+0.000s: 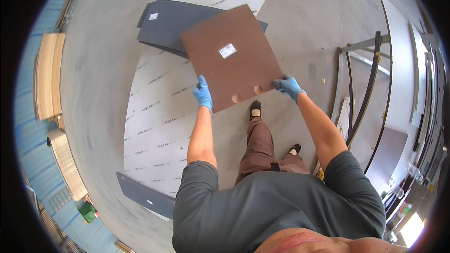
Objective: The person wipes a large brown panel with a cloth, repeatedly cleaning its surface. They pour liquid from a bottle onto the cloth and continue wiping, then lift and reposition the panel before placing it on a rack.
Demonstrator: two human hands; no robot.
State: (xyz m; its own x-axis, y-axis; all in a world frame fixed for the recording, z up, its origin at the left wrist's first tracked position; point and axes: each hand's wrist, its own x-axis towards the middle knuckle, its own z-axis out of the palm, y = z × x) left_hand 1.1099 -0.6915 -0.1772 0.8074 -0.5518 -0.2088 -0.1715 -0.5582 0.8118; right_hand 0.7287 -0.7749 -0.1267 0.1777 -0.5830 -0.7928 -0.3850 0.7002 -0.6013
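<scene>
The grey concrete floor [98, 65] lies open to the left and ahead, while leaning boards and rails [398, 79] crowd the right edge. A large white sheet [154, 126] covers the floor in front, with dark grey panels [173, 23] lying on its far end. The brown square panel [231, 56] carries a white label and two round holes near its lower edge. It is held up above the white sheet. The left hand [203, 93] in a blue glove grips its lower left corner, and the right hand [288, 85] grips its lower right corner.

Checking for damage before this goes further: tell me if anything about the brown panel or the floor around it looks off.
Nothing stands out. The brown panel looks intact, gripped at its near corners by the left hand and right hand; its two round holes look drilled.
</scene>
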